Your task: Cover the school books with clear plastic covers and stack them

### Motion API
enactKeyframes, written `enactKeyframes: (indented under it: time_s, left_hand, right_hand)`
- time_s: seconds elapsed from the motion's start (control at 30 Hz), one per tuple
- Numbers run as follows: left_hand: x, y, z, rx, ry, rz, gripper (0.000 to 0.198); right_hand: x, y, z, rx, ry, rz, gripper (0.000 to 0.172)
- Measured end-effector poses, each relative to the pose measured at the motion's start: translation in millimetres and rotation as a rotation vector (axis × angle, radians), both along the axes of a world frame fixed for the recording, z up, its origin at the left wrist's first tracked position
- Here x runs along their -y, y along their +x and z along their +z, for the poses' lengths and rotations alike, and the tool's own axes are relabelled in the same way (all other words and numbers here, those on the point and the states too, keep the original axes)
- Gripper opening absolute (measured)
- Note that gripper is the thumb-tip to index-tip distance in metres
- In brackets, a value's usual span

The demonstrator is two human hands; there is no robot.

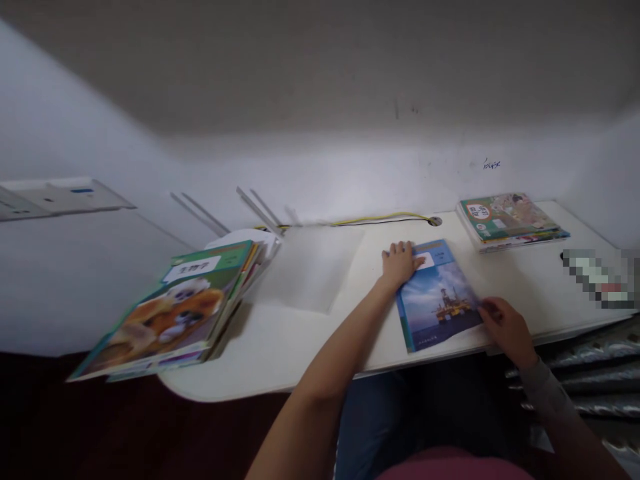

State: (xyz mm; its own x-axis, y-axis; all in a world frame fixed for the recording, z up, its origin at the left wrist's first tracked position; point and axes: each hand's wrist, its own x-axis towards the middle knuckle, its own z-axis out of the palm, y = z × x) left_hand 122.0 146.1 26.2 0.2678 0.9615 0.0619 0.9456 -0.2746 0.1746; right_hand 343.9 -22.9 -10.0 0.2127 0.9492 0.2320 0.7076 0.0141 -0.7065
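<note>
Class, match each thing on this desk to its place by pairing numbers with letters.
Things:
1. Blue book with an oil-rig cover
2. Thick book stack with an orange animal cover
3. Flat green-covered book pile
4. Thin yellow-and-black cable

Places:
A. Along the foot of the white wall
B. Touched by the left hand and right hand
C. Far right corner of the white desk
D. Jutting past the desk's left edge

Pairs: 1-B, 2-D, 3-C, 4-A

The person wears a pink top [453, 468] and blue denim trousers [373, 427], with a grey fabric cuff [546, 390] around the right forearm [585, 443]; the left forearm [320, 350] is bare.
</note>
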Motion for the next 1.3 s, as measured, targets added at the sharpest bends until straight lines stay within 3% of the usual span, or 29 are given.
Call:
enactKeyframes:
  time_s: [0.1,0.2,0.3,0.37,0.47,0.53,0.67,0.8,0.9,1.13,1.3]
  left_hand:
    - [-8,-21,5.6,-0.028,-0.030,0.050,0.053]
    - [-4,-53,7.2,-0.060,-0.067,0.128,0.049]
    - [5,-95,8.9,-0.069,-0.143,0.203,0.047]
    - [10,-120,10.3,-0.053,-0.182,0.235,0.047]
    - [12,-141,10.7,-0.003,-0.219,0.243,0.048]
    - [10,-142,8.6,0.042,-0.240,0.220,0.050]
    - [3,-130,0.0,0.135,-0.223,0.180,0.040]
    - [-6,-119,-6.6,0.206,-0.173,0.187,0.032]
    - [-9,-110,-8.0,0.221,-0.137,0.196,0.031]
    - [1,-82,-12.3,0.071,0.004,0.268,0.027]
    - [11,-79,-14.7,-0.018,0.042,0.265,0.027]
  right_hand:
    - [6,1,-2.5,0.118,-0.065,-0.053,0.030]
    - [-8,6,-2.1,0.125,-0.066,-0.022,0.028]
    - [-42,9,2.4,0.100,-0.064,0.031,0.025]
    - [-70,7,6.3,0.127,-0.130,0.063,0.031]
    - [-101,0,10.0,0.179,-0.148,0.076,0.040]
    - [-108,-5,10.4,0.223,-0.127,0.077,0.041]
    - [-97,-5,9.1,0.317,-0.129,0.035,0.025]
    - [-90,0,11.7,0.362,-0.166,0.063,0.035]
    - [-96,-2,15.5,0.394,-0.178,0.074,0.030]
    - [-90,-29,16.0,0.613,-0.200,-0.055,0.022]
    - [-102,-44,16.9,0.719,-0.247,-0.038,0.023]
